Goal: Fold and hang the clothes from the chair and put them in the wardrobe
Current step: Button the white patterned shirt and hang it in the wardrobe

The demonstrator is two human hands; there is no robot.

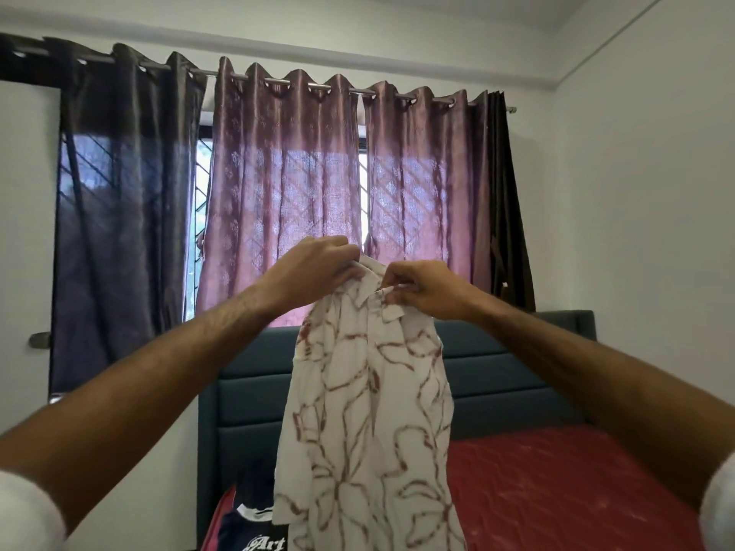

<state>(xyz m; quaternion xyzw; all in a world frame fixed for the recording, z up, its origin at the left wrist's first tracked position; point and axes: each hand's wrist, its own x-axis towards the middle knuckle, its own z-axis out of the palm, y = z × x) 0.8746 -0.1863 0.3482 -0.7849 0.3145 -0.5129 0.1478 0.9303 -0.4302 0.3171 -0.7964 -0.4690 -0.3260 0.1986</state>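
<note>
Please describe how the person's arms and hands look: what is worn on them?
Both forearms are bare. A white sleeve shows at the left upper arm, and another white sleeve at the right. The left hand and right hand wear no gloves; no watch or ring shows.

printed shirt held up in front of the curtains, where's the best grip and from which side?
Grip the printed shirt at its collar, near the shoulder ends, coming from above on both sides. It hangs full length from there, so the top edge carries the weight and the body drapes straight. The left hand and right hand already pinch the collar this way. A lower grip would probably bunch the cloth.
</note>
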